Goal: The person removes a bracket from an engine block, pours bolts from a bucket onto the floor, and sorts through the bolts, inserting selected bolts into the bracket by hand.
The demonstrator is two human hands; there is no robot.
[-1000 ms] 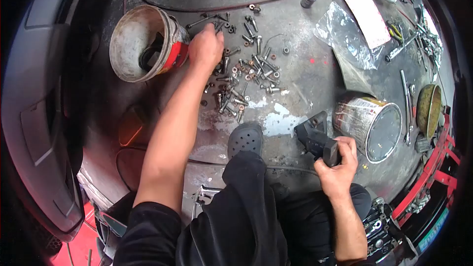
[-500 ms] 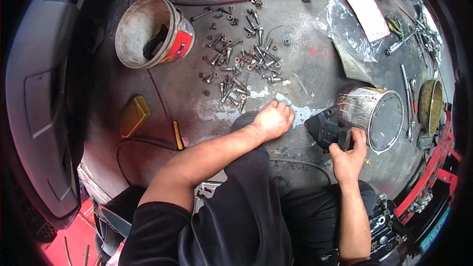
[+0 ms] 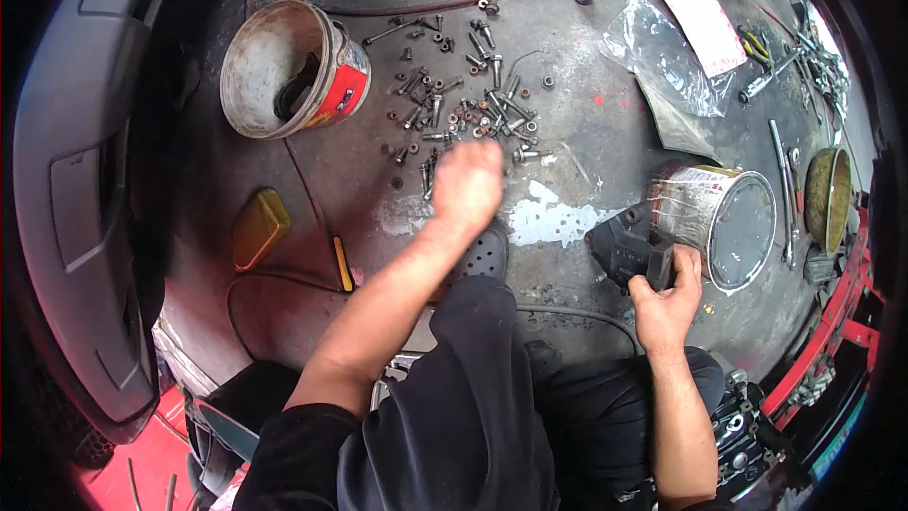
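My left hand (image 3: 468, 185) is over the near edge of a pile of loose bolts and nuts (image 3: 492, 114) on the floor. Motion smears its fingers, and whatever they may hold is hidden. On the other side, my right hand (image 3: 667, 303) grips a black bracket-like part (image 3: 624, 251) with a round hole near its upper corner. Thumb and fingers close on the part's right end. Just beyond it a paint-streaked metal can (image 3: 742, 232) lies close to the part.
A dirty white bucket (image 3: 270, 61) lies tilted at the left, with a yellow block-shaped item (image 3: 262, 230) nearer me. Wrenches (image 3: 782, 189), a shallow bowl (image 3: 828, 201) and a plastic bag (image 3: 672, 52) are on the right. A red hose (image 3: 454, 8) crosses the far floor.
My left hand has moved away from me and to the left, from the bare floor to the bolt pile. My right hand and the black part stay nearly where they were.
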